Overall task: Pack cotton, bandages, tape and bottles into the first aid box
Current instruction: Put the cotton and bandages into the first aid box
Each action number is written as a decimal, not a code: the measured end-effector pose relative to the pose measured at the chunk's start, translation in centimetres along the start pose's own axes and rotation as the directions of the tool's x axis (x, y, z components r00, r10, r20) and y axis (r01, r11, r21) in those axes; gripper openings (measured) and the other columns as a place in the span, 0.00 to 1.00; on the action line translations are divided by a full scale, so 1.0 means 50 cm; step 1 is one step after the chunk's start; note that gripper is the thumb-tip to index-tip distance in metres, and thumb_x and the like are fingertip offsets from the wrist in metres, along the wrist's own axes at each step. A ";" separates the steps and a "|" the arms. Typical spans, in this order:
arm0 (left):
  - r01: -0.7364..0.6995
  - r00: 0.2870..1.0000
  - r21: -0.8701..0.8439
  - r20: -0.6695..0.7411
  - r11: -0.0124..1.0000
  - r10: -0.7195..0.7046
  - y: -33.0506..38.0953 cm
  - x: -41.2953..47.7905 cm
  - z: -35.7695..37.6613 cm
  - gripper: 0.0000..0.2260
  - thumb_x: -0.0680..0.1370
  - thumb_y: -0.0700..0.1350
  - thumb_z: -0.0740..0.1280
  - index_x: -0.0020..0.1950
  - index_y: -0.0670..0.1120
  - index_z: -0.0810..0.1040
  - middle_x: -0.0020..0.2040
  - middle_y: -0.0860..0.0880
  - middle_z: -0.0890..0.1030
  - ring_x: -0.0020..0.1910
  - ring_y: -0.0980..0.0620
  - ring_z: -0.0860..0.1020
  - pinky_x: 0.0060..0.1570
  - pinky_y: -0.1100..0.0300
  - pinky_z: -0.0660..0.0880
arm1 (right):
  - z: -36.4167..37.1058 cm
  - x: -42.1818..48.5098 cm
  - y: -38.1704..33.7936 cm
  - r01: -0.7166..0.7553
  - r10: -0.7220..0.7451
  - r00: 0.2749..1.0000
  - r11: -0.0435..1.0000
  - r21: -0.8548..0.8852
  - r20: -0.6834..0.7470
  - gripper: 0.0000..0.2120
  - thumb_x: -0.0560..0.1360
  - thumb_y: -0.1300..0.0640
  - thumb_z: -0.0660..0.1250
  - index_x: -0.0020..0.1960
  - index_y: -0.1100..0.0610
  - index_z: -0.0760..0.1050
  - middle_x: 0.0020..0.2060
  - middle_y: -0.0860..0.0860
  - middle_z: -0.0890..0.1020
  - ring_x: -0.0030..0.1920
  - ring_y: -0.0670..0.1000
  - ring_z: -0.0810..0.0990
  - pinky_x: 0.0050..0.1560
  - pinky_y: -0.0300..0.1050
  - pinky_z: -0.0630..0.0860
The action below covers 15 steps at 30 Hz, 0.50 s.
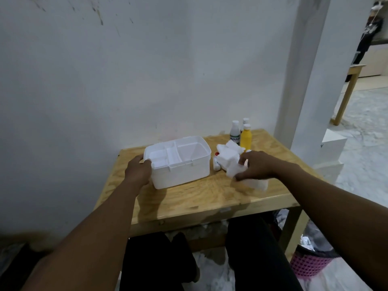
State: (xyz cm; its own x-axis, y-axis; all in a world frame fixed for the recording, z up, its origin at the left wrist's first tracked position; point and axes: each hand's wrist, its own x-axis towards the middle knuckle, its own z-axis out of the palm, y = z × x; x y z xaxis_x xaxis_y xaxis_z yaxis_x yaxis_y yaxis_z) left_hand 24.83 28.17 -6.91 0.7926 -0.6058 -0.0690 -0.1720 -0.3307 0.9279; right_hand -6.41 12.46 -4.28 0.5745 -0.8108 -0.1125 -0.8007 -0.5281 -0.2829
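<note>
A white first aid box point(184, 172) stands open on the small wooden table point(199, 196), with a divided white tray inside. My left hand point(137, 172) grips the box's left end. To the right of the box lies a pile of white cotton and bandage pieces point(227, 157). My right hand point(255, 165) rests on that pile, fingers pinching a white piece. A small white bottle with a red cap point(216, 162) lies between box and pile. A yellow bottle point(245, 138) and two white-capped bottles point(234, 134) stand at the table's back. I see no tape.
The table stands against a white wall, with a white pillar point(304, 80) at its back right. My legs are under the table. A pink basket point(308, 264) sits on the floor at the right. Another wooden table point(348, 91) stands farther off.
</note>
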 end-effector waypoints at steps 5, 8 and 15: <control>0.034 0.997 -0.016 0.074 0.999 -0.033 0.008 0.007 -0.020 0.19 0.82 0.47 0.64 0.72 0.50 0.72 0.63 0.43 0.78 0.54 0.41 0.80 0.50 0.48 0.80 | -0.108 0.004 -0.088 0.032 -0.035 0.999 0.610 0.792 -0.014 0.27 0.72 0.42 0.71 0.57 0.64 0.75 0.48 0.57 0.79 0.48 0.58 0.82 0.53 0.58 0.81; 0.060 0.987 -0.007 0.149 0.998 -0.059 0.015 0.014 -0.038 0.18 0.81 0.47 0.66 0.71 0.49 0.73 0.60 0.43 0.79 0.52 0.41 0.82 0.48 0.49 0.80 | -0.142 0.030 -0.146 0.028 -0.051 0.999 0.451 0.892 -0.005 0.27 0.68 0.39 0.74 0.50 0.61 0.75 0.47 0.59 0.79 0.47 0.58 0.83 0.52 0.53 0.82; 0.115 0.961 0.046 0.247 0.992 -0.123 0.035 0.039 -0.073 0.14 0.81 0.49 0.67 0.65 0.47 0.77 0.56 0.44 0.82 0.48 0.43 0.84 0.47 0.51 0.80 | -0.087 0.163 -0.262 0.016 0.067 0.991 0.805 0.593 -0.117 0.37 0.72 0.41 0.69 0.68 0.67 0.65 0.56 0.59 0.78 0.55 0.59 0.79 0.47 0.49 0.78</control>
State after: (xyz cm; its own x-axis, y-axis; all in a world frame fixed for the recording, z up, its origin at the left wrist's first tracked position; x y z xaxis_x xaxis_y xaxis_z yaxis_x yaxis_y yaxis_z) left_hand 28.19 29.05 -4.08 0.6386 -0.7204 -0.2705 -0.1063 -0.4308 0.8962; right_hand 8.03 11.68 2.68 0.4957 -0.8683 -0.0187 -0.5344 -0.2880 -0.7946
